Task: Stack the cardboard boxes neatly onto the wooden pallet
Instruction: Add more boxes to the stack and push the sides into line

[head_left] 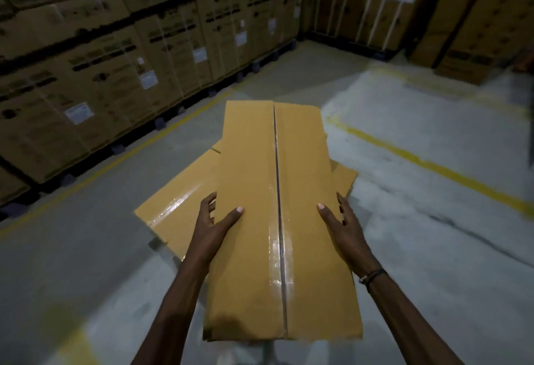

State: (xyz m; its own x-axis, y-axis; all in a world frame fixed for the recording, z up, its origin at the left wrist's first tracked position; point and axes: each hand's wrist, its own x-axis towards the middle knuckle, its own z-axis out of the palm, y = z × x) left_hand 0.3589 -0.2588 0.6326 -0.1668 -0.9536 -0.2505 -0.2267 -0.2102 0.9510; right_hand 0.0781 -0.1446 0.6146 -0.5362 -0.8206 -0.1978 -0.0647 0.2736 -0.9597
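A long tan box (260, 205) with a taped centre seam lies lengthwise between the hands (215, 227), top face up. Under it, angled off to the left, lies another taped box (179, 202).

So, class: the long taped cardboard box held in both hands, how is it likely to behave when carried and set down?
The long box probably stays stiff: its top looks flat along the taped seam. It may be fairly light, since the left hand and right hand hold it only at the side edges. The glossy tape could feel slippery, and its length may make it swing or tip.
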